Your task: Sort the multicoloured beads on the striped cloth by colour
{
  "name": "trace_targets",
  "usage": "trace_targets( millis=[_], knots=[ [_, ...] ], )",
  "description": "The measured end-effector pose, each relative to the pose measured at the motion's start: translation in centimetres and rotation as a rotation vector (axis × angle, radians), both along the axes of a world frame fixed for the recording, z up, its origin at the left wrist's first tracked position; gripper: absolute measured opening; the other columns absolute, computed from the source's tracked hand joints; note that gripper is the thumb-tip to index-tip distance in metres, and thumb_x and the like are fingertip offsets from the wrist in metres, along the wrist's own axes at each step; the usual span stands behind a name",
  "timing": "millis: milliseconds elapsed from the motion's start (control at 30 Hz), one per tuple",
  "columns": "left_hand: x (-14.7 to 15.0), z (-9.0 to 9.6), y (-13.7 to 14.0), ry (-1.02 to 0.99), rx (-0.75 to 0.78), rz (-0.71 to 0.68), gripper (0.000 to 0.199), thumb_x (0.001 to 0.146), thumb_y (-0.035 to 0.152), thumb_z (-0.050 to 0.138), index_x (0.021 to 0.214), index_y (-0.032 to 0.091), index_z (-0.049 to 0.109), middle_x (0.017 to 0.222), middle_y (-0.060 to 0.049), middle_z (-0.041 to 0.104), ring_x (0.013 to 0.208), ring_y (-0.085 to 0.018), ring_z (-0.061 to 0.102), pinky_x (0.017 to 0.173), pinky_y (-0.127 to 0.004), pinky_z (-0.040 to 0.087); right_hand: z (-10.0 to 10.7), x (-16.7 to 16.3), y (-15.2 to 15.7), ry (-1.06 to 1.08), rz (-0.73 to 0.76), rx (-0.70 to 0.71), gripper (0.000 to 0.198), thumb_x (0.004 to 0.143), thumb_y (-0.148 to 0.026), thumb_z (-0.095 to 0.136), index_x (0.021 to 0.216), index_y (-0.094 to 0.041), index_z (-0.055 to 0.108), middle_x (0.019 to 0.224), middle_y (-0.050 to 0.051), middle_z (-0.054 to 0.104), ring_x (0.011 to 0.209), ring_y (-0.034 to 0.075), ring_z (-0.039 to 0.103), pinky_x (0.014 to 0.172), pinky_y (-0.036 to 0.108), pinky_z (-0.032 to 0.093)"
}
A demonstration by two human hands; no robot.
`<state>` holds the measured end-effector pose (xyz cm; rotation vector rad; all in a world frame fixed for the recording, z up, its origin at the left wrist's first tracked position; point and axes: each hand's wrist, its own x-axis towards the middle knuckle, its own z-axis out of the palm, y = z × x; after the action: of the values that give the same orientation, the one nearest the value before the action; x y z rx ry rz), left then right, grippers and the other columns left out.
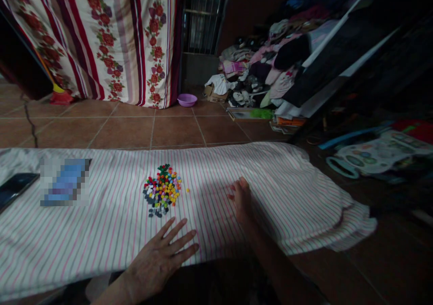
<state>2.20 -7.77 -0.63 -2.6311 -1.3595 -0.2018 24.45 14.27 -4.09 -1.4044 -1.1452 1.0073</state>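
Observation:
A heap of small coloured plastic blocks (164, 188) lies on a striped cloth (111, 233). Red, yellow, green, white, grey and black pieces are mixed in it, with dark green ones at the far end. One yellow block (188, 190) sits by itself just right of the heap. My left hand (162, 253) rests flat on the cloth at its near edge, fingers spread, a little short of the grey blocks. To the right, my right hand (241, 200) is over the cloth with its fingers curled together. Whatever may be between those fingertips is hidden.
A blurred-out phone-like object (66, 182) and a dark phone (16, 188) lie at left on the cloth. Beyond are a flowered curtain (125, 39), a purple basin (187, 99), a broom (61, 95) and a clothes pile (260, 66). A baby walker (379, 154) stands at right.

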Motion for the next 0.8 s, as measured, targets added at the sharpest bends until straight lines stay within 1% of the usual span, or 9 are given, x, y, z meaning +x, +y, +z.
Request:
trace_targets(
  millis=[67,133,233,333,400,533,633,700,800],
  knots=[
    [0.1,0.2,0.0,-0.024,-0.026,-0.001,0.067,0.090,0.015,0.052,0.152,0.034,0.035,0.161,0.008,0.036,0.151,-0.025,0.028,0.121,-0.044,0.034,0.8,-0.4,1.3,0.015,-0.099,-0.028,0.062,0.082,-0.051,0.048,0.138,-0.023,0.047,0.128,0.011,0.057,0.107,0.024,0.060,0.070,0.032,0.055],
    [0.2,0.4,0.2,-0.063,-0.044,-0.009,0.063,0.090,0.016,0.052,0.150,0.034,0.039,0.159,0.007,0.042,0.150,-0.024,0.030,0.120,-0.044,0.036,1.4,-1.6,2.0,0.007,-0.090,0.029,0.063,0.082,-0.049,0.047,0.140,-0.023,0.046,0.133,0.011,0.056,0.109,0.023,0.060,0.075,0.033,0.056],
    [0.5,0.8,0.7,-0.134,-0.031,-0.017,0.051,0.091,0.019,0.054,0.140,0.032,0.052,0.148,0.003,0.055,0.140,-0.023,0.044,0.113,-0.041,0.044,1.6,-4.3,1.6,-0.208,0.152,0.230,0.053,0.087,-0.043,0.044,0.134,-0.020,0.055,0.131,0.014,0.060,0.113,0.026,0.060,0.091,0.042,0.053],
    [1.1,1.0,1.3,-0.216,-0.018,-0.025,0.038,0.092,0.020,0.052,0.128,0.026,0.061,0.135,-0.003,0.065,0.129,-0.021,0.054,0.106,-0.037,0.051,1.5,-6.5,0.2,-0.627,0.383,0.502,0.042,0.088,-0.034,0.051,0.123,-0.016,0.065,0.143,0.016,0.055,0.135,0.032,0.045,0.110,0.050,0.039],
    [1.6,0.9,1.8,-0.272,-0.022,-0.035,0.035,0.093,0.020,0.049,0.125,0.024,0.062,0.130,-0.006,0.066,0.126,-0.020,0.056,0.106,-0.036,0.052,1.7,-7.0,-0.5,-0.874,0.457,0.550,0.043,0.090,-0.033,0.054,0.129,-0.016,0.064,0.151,0.015,0.048,0.142,0.034,0.035,0.115,0.051,0.033],
    [2.3,0.8,2.8,-0.285,0.018,-0.028,0.042,0.093,0.021,0.048,0.133,0.022,0.058,0.136,-0.008,0.064,0.133,-0.021,0.052,0.107,-0.036,0.052,2.5,-5.7,-1.1,-1.163,0.474,0.373,0.052,0.095,-0.044,0.054,0.142,-0.019,0.055,0.158,0.015,0.040,0.148,0.038,0.024,0.115,0.055,0.028],
    [2.6,0.6,3.5,-0.234,0.056,-0.013,0.050,0.093,0.026,0.051,0.143,0.024,0.050,0.151,-0.009,0.051,0.145,-0.026,0.040,0.109,-0.041,0.051,3.0,-3.4,-1.2,-1.270,0.409,0.209,0.059,0.097,-0.051,0.051,0.148,-0.022,0.049,0.160,0.017,0.036,0.149,0.042,0.021,0.113,0.061,0.026],
    [2.7,0.3,3.8,-0.213,0.058,-0.006,0.057,0.093,0.030,0.052,0.149,0.025,0.043,0.160,-0.010,0.038,0.150,-0.029,0.031,0.111,-0.047,0.048,3.0,-1.8,-1.5,-1.322,0.360,0.165,0.060,0.097,-0.054,0.049,0.150,-0.024,0.047,0.160,0.018,0.034,0.149,0.044,0.020,0.112,0.064,0.025],
    [2.9,-0.2,4.1,-0.197,0.029,-0.011,0.064,0.093,0.038,0.054,0.153,0.028,0.035,0.166,-0.010,0.025,0.153,-0.033,0.021,0.114,-0.054,0.044,2.6,0.3,-2.6,-1.403,0.325,0.196,0.061,0.098,-0.055,0.047,0.151,-0.025,0.046,0.159,0.019,0.036,0.148,0.047,0.023,0.111,0.065,0.024]
  ],
)
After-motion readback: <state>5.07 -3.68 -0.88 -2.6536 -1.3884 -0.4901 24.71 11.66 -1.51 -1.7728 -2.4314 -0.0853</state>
